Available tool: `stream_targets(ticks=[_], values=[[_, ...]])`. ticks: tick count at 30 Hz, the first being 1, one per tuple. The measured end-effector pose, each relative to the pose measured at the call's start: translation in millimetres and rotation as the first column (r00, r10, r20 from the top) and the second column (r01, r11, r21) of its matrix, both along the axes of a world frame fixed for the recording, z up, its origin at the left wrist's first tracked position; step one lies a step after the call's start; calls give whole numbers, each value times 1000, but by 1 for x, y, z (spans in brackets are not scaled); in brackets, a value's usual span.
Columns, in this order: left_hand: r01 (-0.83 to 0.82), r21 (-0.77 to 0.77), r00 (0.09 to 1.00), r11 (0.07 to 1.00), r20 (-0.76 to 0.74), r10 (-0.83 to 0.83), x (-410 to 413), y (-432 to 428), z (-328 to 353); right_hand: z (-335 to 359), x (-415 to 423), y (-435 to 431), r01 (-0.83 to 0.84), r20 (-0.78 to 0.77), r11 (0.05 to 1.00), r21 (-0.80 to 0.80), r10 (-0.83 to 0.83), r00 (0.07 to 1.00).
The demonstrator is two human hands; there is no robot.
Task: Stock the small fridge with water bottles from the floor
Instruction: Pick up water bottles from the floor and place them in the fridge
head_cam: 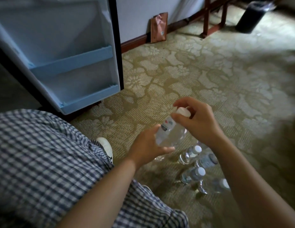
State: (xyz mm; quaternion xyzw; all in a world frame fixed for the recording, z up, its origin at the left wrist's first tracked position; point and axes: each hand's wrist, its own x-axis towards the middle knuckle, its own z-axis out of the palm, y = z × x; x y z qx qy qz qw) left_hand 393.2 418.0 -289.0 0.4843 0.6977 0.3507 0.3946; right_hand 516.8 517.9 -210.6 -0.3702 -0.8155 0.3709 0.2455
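— So, what are the hands doing?

— Both grasp one bottle (169, 131). The left hand (148, 145) wraps the lower body from beneath, fingers curled round it. The right hand (197, 120) pinches the white cap (183, 112) between thumb and fingers.

— Where is that bottle?

— In the air, tilted, cap end up and away from the person. It is above the carpet (209, 76), to the right of the fridge door (69, 33) and well apart from it.

— How many others?

— I count four bottles (192, 176) on the carpet, close together under the right forearm. Three white caps show; the fourth bottle lies on its side. Whether the arm hides any others I cannot tell.

— And the fridge?

— Only the door is plain, swung open at upper left, with two pale blue shelves (72, 61), one above the other.

— The room?

— Floral-patterned carpet throughout. One brown paper bag (159, 27) leans on the wall above the dark skirting. Dark wooden legs (206, 17) stand further right, and one black bin (248, 15) beyond them. Nearer, one white shoe (106, 147) sits beside checked cloth (44, 162) over the person's leg.
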Motion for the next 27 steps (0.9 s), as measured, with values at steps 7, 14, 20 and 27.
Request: stream_targets(ticks=[7,14,20,27], values=[[-73,106,997,992,-22,76,-59,-9,50,40,-59,7,-84,-89,996,36,87,992],[-223,253,964,941,-85,252,-136,-30,107,83,-145,1,-212,-131,969,124,227,965],[-328,311,898,892,-190,397,-210,-52,139,120,-234,-12,-318,-87,903,289,355,931],[-467,327,830,821,-158,535,-285,-101,147,146,-328,-56,-498,5,784,371,534,846]])
